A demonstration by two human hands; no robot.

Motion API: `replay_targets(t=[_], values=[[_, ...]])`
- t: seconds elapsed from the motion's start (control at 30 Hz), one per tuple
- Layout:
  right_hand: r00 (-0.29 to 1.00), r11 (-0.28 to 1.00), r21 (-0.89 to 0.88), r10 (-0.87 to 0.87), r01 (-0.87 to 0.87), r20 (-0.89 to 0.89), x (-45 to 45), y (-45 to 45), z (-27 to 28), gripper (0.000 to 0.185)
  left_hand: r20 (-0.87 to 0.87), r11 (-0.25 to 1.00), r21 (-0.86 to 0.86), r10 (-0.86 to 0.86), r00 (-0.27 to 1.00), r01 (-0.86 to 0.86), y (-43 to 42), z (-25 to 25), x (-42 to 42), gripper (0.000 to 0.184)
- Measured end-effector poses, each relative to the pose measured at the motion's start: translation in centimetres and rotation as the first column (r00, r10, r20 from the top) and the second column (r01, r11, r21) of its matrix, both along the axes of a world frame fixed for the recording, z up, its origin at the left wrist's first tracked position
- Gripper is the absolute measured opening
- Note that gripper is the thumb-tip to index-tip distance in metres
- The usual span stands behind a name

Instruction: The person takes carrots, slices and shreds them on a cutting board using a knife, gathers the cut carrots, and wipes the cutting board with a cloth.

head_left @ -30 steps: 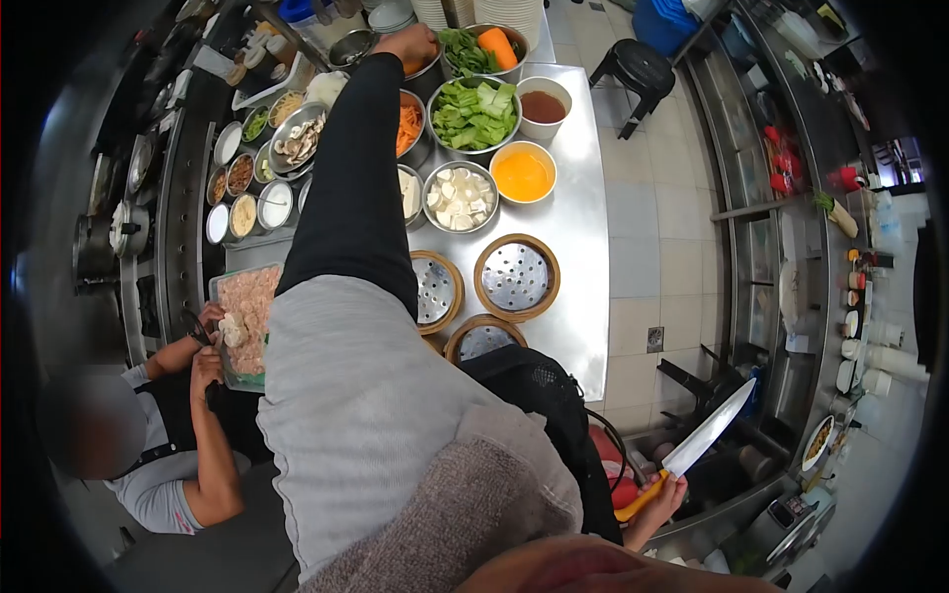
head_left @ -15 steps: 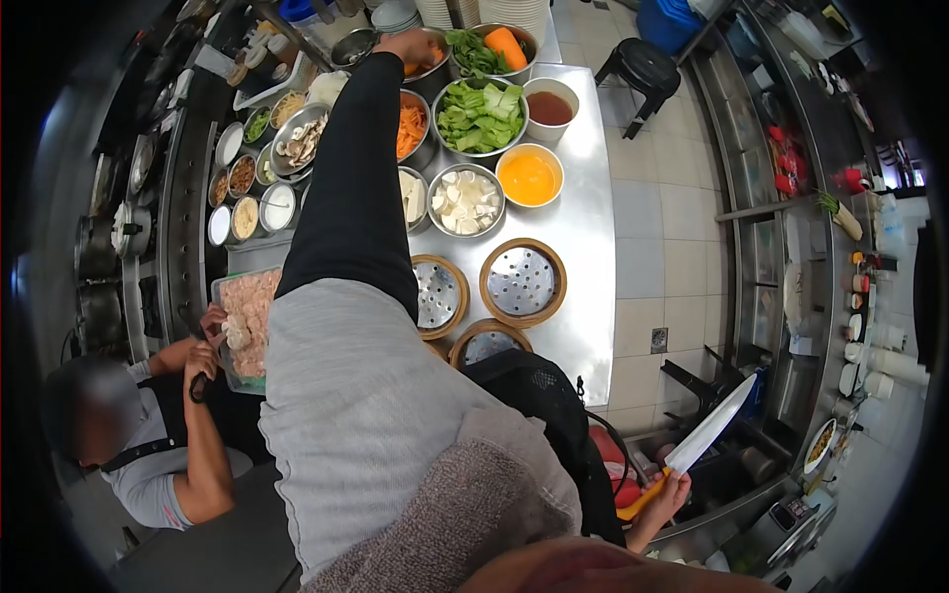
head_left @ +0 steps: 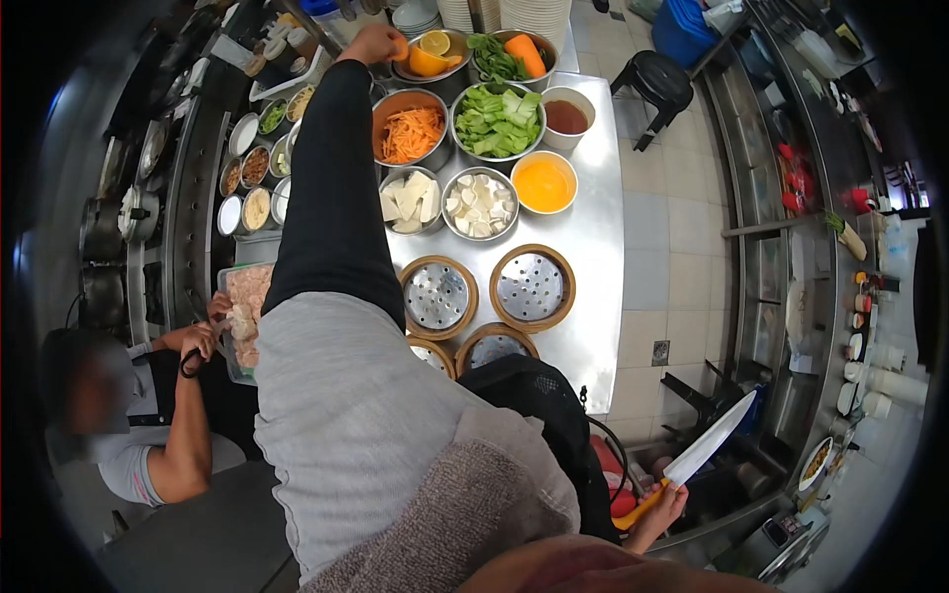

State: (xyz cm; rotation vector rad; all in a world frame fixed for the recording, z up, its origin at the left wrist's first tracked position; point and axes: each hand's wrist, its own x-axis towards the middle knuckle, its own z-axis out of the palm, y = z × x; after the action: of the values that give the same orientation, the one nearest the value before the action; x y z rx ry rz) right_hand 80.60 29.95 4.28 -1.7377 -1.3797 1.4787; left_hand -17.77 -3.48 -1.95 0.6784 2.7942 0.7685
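My left hand is closed on a small orange-coloured piece at the far end of the steel table, its exact kind unclear. It is just left of a metal bowl holding a halved lemon and other cut orange-yellow pieces. Low on the right, away from the table, my right hand grips the yellow handle of a chef's knife, its blade slanting up to the right. Nearer along the table are a bowl of shredded carrot and a bowl of cut green leaves.
Bamboo steamers stand on the steel table. Tubs of orange liquid and brown sauce line its right side. At left, a co-worker's hands are at a tray of raw meat. A black stool stands beyond.
My left hand has moved left out of the bowl, with the orange-coloured piece in its fingers. The lemon half now shows. My right hand keeps hold of the knife.
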Motion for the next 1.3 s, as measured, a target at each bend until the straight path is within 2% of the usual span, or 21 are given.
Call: replay_targets(t=[0.03,0.17,0.27,0.37,0.47,0.5,0.6,0.63,0.77,0.83,0.93,1.03,1.07,1.13,1.23,1.3], values=[[1.0,1.0,-0.006,0.01,-0.01,0.002,-0.3,0.0,0.0,0.019,-0.09,0.997,-0.021,-0.072,0.993,0.071,0.6,0.9,2.3,0.036],[0.999,0.999,-0.01,0.053,-0.053,-0.007,-1.8,0.2,0.3,0.018,-0.229,0.958,-0.268,-0.163,0.96,0.099,3.4,1.2,4.7,0.037],[0.996,0.997,-0.001,0.081,-0.081,-0.025,-2.1,0.4,0.4,0.017,-0.338,0.897,-0.429,-0.272,0.901,0.11,3.8,-1.4,2.4,0.036],[0.996,0.997,0.001,0.082,-0.082,-0.03,-2.0,0.5,-0.1,0.016,-0.302,0.837,-0.537,-0.307,0.903,0.105,4.9,-0.1,3.9,0.033],[0.997,0.997,-0.024,0.079,-0.079,-0.008,-2.1,0.3,0.2,0.016,-0.275,0.796,-0.604,-0.234,0.933,0.022,4.8,-1.8,1.9,0.033],[0.997,0.997,-0.032,0.073,-0.073,-0.005,-2.4,0.2,0.2,0.015,-0.352,0.876,-0.476,-0.106,0.93,-0.08,4.7,-2.2,1.7,0.039],[0.996,0.996,-0.028,0.083,-0.083,0.02,-2.3,0.2,0.1,0.015,-0.189,0.853,-0.503,-0.266,0.945,0.139,5.7,1.5,4.4,0.039],[0.996,0.996,-0.032,0.084,-0.083,0.02,-2.4,0.1,0.1,0.015,-0.258,0.89,-0.439,-0.259,0.931,0.126,5.5,0.9,4.5,0.033],[0.995,0.995,-0.024,0.098,-0.097,0.032,-2.4,-0.1,0.3,0.015,-0.064,0.745,-0.66,-0.187,0.98,0.099,5.0,-0.8,2.0,0.036],[0.995,0.995,-0.017,0.095,-0.095,0.029,-2.2,-0.2,0.2,0.016,0.0,0.705,-0.706,-0.104,0.995,0.073,5.5,0.8,3.3,0.04],[0.996,0.996,-0.019,0.084,-0.083,0.021,-1.9,-0.2,-0.1,0.016,-0.012,0.696,-0.717,-0.077,0.997,0.045,5.7,2.9,5.0,0.043],[0.996,0.996,-0.023,0.082,-0.082,0.016,-1.7,-0.1,-0.3,0.017,-0.148,0.806,-0.582,-0.237,0.96,0.109,4.0,0.5,3.2,0.038],[0.996,0.996,-0.027,0.086,-0.086,0.016,-1.7,-0.1,-0.1,0.017,-0.132,0.809,-0.578,-0.221,0.966,0.106,3.6,0.4,3.2,0.037],[0.996,0.995,-0.031,0.094,-0.093,0.012,-1.7,0.2,-0.1,0.018,-0.106,0.815,-0.572,-0.188,0.976,0.095,3.6,3.5,4.8,0.033],[0.996,0.996,-0.027,0.089,-0.089,0.009,-1.1,0.5,-0.1,0.018,0.184,0.986,-0.162,0.073,0.98,-0.043,2.2,7.4,5.4,0.035],[0.997,0.997,-0.022,0.072,-0.072,-0.001,-1.0,0.4,-0.1,0.018,0.331,0.957,0.222,0.103,0.938,-0.184,1.5,8.3,6.0,0.034]])
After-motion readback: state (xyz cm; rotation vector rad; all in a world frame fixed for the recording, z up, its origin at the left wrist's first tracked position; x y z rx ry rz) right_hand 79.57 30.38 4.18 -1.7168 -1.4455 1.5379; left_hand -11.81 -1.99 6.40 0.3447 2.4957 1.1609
